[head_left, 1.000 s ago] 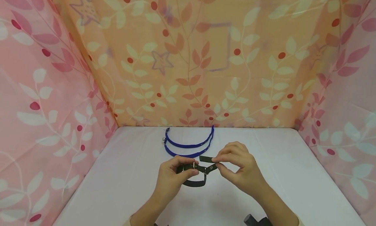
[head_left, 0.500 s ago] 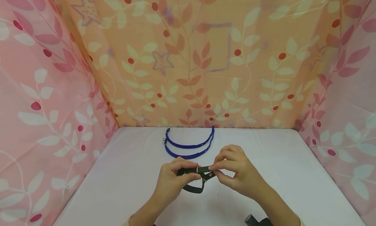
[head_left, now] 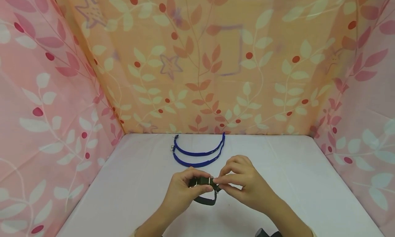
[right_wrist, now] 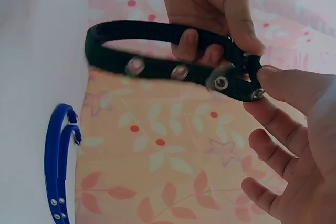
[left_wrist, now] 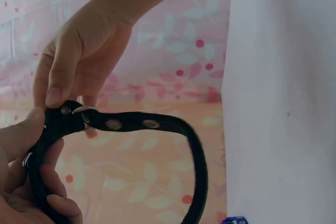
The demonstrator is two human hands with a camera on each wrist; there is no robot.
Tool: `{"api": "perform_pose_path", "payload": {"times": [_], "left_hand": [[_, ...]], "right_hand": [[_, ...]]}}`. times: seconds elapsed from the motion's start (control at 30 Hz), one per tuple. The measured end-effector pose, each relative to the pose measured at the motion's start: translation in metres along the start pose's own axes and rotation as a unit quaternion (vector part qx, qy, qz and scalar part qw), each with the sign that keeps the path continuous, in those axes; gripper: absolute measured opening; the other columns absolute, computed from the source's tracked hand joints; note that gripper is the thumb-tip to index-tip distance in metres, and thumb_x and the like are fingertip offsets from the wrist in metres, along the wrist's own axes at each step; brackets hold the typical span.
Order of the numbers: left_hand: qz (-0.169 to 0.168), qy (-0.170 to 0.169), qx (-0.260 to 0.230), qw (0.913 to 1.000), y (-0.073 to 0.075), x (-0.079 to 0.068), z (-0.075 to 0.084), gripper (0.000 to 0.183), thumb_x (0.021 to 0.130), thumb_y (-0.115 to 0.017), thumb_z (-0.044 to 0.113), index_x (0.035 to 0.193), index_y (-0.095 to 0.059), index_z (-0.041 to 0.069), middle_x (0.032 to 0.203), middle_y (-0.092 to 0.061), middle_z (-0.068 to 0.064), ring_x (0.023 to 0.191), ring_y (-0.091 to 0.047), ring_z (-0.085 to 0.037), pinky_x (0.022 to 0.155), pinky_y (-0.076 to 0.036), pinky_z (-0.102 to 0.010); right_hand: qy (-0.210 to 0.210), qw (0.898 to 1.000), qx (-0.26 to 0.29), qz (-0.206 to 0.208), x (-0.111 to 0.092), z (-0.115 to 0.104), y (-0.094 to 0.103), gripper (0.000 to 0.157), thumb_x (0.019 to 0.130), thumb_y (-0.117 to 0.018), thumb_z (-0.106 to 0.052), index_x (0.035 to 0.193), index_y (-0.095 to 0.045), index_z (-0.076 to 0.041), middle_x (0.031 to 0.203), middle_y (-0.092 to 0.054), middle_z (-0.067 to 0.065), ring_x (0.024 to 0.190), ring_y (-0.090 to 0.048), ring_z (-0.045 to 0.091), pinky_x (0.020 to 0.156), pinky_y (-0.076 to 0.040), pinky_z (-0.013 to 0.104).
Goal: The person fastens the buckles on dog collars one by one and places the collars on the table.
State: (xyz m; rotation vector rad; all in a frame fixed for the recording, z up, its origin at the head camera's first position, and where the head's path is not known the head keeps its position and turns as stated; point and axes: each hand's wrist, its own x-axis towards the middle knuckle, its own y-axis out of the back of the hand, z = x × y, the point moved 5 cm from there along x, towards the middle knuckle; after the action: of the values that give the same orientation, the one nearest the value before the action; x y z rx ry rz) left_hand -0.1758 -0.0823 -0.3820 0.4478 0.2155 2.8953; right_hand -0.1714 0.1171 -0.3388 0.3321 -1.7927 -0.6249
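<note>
Head view: a dark collar point(head_left: 205, 200) is held up between two hands over a white counter point(head_left: 139, 182); the left hand point(head_left: 186, 189) has its grip closed on the collar, thumb in front and fingers behind; the right hand point(head_left: 242, 184) pinches it just beside, next to a thin metal bar point(head_left: 210, 181), so the fingertips of both hands are close together; part of the collar's loop hangs below the left thumb; left wrist view: left fingers curl round the band, and the rest of the loop bows away from the hand; right wrist view: round metal eyelets point(right_wrist: 135, 66) run along the band, right thumb and forefinger close on it near the last one, and the other three fingers stand apart from it, slightly bent; fingertips cover much of that end, so I cannot tell how the strap is threaded; beyond the hands, two blue straps point(head_left: 197, 165) lie on the counter in matching curves, with metal fittings at their left ends; an orange leafy curtain point(head_left: 197, 93) stands behind, and a pink leafy curtain point(head_left: 46, 144) rises at the left.
</note>
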Motion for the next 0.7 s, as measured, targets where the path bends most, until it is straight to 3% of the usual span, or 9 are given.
{"api": "perform_pose_path", "payload": {"times": [0.17, 0.43, 0.53, 0.7], "left_hand": [[-0.024, -0.012, -0.026, 0.9993, -0.002, -0.001, 0.001, 0.025, 0.084, -0.085, 0.013, 0.107, -0.075, 0.014, 0.1, -0.075, -0.007, 0.084, -0.068, -0.015, 0.073, -0.06, -0.026], [-0.013, -0.03, -0.053, 0.998, -0.001, -0.002, 0.003, 0.022, 0.089, -0.08, 0.012, 0.109, -0.073, 0.01, 0.105, -0.071, -0.011, 0.09, -0.068, -0.018, 0.083, -0.06, -0.029], [-0.002, -0.05, -0.029, 0.9983, -0.001, -0.002, 0.005, 0.02, 0.089, -0.08, 0.014, 0.108, -0.074, 0.013, 0.104, -0.073, -0.007, 0.092, -0.066, -0.019, 0.084, -0.057, -0.027], [0.019, -0.06, 0.032, 0.9975, 0.003, -0.003, 0.006, 0.018, 0.09, -0.079, 0.02, 0.108, -0.074, 0.022, 0.101, -0.075, 0.005, 0.093, -0.065, -0.02, 0.09, -0.052, -0.031]], "right_hand": [[-0.019, 1.0, -0.013, -0.004, -0.001, -0.002, -0.006, 0.029, 0.082, -0.085, -0.014, 0.108, -0.076, -0.023, 0.098, -0.068, -0.015, 0.104, -0.057, 0.015, 0.103, -0.036, 0.035], [-0.106, 0.994, -0.003, 0.0, -0.007, 0.002, -0.011, 0.035, 0.083, -0.087, -0.021, 0.114, -0.071, -0.021, 0.103, -0.069, -0.014, 0.105, -0.058, 0.011, 0.101, -0.04, 0.03], [-0.122, 0.992, -0.002, -0.003, -0.007, 0.002, -0.013, 0.038, 0.083, -0.087, -0.021, 0.117, -0.07, -0.02, 0.104, -0.068, -0.015, 0.106, -0.058, 0.011, 0.101, -0.041, 0.031], [-0.161, 0.987, -0.004, -0.002, -0.008, 0.004, -0.013, 0.045, 0.081, -0.089, -0.018, 0.121, -0.068, -0.022, 0.103, -0.068, -0.015, 0.107, -0.059, 0.011, 0.1, -0.041, 0.034]]}}
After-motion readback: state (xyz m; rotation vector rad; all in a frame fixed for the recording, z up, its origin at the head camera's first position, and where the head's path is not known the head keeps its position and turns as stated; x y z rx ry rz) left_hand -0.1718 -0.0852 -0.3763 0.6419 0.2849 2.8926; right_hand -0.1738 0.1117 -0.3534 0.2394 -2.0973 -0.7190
